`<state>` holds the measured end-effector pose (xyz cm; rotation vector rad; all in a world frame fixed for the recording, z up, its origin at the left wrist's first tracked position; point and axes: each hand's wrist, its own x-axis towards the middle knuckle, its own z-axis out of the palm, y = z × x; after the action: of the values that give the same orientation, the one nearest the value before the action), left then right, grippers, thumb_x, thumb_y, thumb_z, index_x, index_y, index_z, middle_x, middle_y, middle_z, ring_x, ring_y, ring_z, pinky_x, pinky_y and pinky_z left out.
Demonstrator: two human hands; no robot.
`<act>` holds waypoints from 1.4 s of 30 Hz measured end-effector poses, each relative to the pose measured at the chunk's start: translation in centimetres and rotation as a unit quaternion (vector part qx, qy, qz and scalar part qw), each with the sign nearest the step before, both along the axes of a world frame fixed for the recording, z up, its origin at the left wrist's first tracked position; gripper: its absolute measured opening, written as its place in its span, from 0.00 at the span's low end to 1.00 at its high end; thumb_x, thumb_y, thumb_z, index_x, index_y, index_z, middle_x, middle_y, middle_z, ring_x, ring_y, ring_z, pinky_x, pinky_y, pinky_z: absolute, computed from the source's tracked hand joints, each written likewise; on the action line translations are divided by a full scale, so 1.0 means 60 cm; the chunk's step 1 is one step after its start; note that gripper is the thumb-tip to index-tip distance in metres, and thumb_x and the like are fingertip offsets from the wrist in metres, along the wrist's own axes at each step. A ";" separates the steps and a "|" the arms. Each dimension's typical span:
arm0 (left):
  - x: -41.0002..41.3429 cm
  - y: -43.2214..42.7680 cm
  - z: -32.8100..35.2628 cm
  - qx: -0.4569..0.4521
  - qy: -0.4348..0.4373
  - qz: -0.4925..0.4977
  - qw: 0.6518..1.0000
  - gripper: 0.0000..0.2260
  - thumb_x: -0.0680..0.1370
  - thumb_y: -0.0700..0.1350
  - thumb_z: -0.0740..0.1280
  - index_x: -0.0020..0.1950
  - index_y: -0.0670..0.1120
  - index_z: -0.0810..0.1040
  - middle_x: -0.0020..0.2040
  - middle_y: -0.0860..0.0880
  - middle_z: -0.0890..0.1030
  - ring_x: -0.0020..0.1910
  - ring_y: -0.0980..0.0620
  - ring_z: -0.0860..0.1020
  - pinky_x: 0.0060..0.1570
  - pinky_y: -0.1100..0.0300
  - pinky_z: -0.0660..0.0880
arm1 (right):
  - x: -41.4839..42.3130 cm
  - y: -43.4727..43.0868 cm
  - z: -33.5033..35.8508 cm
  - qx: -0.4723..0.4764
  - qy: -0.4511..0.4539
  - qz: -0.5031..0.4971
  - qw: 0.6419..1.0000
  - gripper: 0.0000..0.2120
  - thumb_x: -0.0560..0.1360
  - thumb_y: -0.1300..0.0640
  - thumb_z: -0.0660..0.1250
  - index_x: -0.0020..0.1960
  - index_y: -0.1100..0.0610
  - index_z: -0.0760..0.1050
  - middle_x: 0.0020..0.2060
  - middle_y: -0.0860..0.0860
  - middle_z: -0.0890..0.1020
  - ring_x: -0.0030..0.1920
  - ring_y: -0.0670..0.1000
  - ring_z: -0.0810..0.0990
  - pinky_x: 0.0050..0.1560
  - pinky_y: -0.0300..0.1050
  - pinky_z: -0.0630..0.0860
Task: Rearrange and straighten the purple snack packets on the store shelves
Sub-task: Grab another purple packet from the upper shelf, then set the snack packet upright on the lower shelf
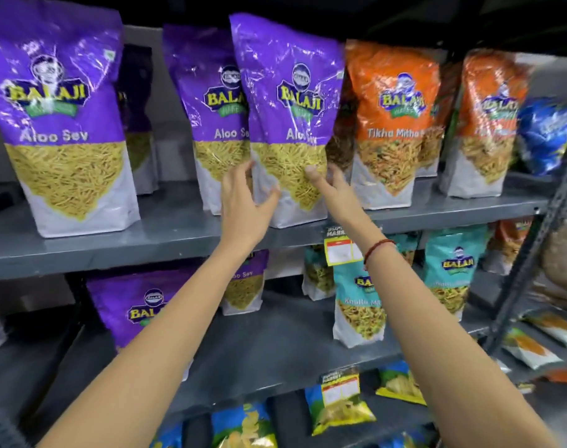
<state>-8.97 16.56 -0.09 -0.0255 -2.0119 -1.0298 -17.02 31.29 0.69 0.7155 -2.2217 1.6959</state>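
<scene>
A purple Aloo Sev packet (pixel 288 101) stands at the front of the upper grey shelf (pixel 165 234), tilted a little to the left. My left hand (pixel 245 202) grips its lower left edge and my right hand (pixel 329 182) grips its lower right edge, thumb on the front. Right behind it stands another purple packet (pixel 207 101). A third purple packet (pixel 62 124) stands upright at the far left, with a darker one behind it. On the lower shelf sits a purple packet (pixel 136 305), partly hidden by my left forearm, and a further one (pixel 246 282) behind it.
Orange Tikha Mitha packets (pixel 395 124) stand just right of the held packet, a blue bag (pixel 547 134) beyond them. Teal packets (pixel 450 270) fill the lower shelf's right side. Price tags (pixel 342 250) hang on the shelf edges. A slanted metal upright (pixel 534 253) runs at right.
</scene>
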 end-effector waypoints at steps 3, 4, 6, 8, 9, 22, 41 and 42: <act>-0.005 -0.009 -0.004 0.036 -0.079 -0.048 0.995 0.25 0.74 0.52 0.67 0.67 0.45 0.66 0.66 0.47 0.73 0.64 0.49 0.71 0.57 0.61 0.65 | 0.007 0.000 0.000 -0.027 -0.015 0.017 0.999 0.26 0.73 0.41 0.67 0.65 0.51 0.66 0.58 0.47 0.76 0.61 0.49 0.75 0.66 0.49 0.70; -0.006 -0.016 -0.005 0.049 -0.102 -0.076 0.991 0.24 0.74 0.52 0.67 0.67 0.45 0.67 0.66 0.47 0.74 0.63 0.50 0.72 0.58 0.58 0.67 | 0.012 0.002 0.000 -0.037 -0.013 0.020 0.999 0.26 0.71 0.42 0.69 0.65 0.51 0.66 0.58 0.47 0.77 0.60 0.48 0.76 0.65 0.48 0.71; 0.000 -0.030 -0.007 0.053 -0.122 -0.121 0.984 0.25 0.74 0.53 0.67 0.68 0.47 0.67 0.67 0.49 0.74 0.65 0.51 0.72 0.65 0.53 0.69 | 0.030 0.010 -0.002 -0.044 0.001 0.024 0.999 0.27 0.70 0.44 0.72 0.64 0.49 0.67 0.57 0.45 0.77 0.58 0.46 0.76 0.60 0.43 0.71; 0.015 -0.042 -0.009 0.049 -0.121 -0.146 0.981 0.25 0.73 0.54 0.67 0.68 0.49 0.67 0.66 0.51 0.75 0.65 0.53 0.73 0.68 0.50 0.69 | 0.050 0.017 -0.006 -0.040 0.027 0.031 0.998 0.25 0.68 0.46 0.74 0.61 0.47 0.68 0.54 0.42 0.78 0.55 0.42 0.77 0.55 0.39 0.72; 0.025 -0.046 -0.011 0.051 -0.115 -0.157 0.979 0.24 0.74 0.52 0.68 0.67 0.50 0.68 0.64 0.52 0.76 0.63 0.54 0.74 0.67 0.51 0.70 | 0.063 0.020 -0.009 -0.037 0.042 0.032 0.998 0.24 0.67 0.46 0.75 0.59 0.47 0.70 0.53 0.40 0.79 0.54 0.39 0.78 0.54 0.38 0.74; 0.187 -0.086 -0.116 0.077 -0.051 -0.211 0.973 0.28 0.66 0.46 0.73 0.63 0.56 0.69 0.56 0.61 0.81 0.59 0.58 0.77 0.60 0.62 0.73 | 0.230 -0.010 -0.157 -0.114 0.119 -0.070 0.984 0.42 0.55 0.42 0.80 0.62 0.59 0.70 0.55 0.53 0.77 0.53 0.45 0.77 0.49 0.42 0.78; 0.127 -0.192 -0.462 0.093 -0.291 -0.094 0.947 0.29 0.64 0.42 0.77 0.61 0.48 0.69 0.57 0.50 0.79 0.53 0.71 0.76 0.61 0.58 0.74 | 0.149 -0.096 -0.458 0.129 -0.054 0.039 0.989 0.37 0.59 0.40 0.77 0.63 0.50 0.68 0.49 0.42 0.74 0.55 0.49 0.75 0.54 0.52 0.77; 0.118 -0.191 -0.465 0.086 -0.297 -0.083 0.947 0.28 0.65 0.42 0.77 0.60 0.49 0.70 0.56 0.49 0.80 0.53 0.70 0.76 0.61 0.56 0.74 | 0.136 -0.099 -0.464 0.141 -0.063 0.039 0.987 0.37 0.60 0.41 0.78 0.63 0.52 0.69 0.50 0.46 0.75 0.55 0.50 0.75 0.54 0.53 0.77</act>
<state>-1.90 5.10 -28.02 0.2396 -2.4767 -1.4468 -8.88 25.33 -27.13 0.7875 -2.5873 1.5148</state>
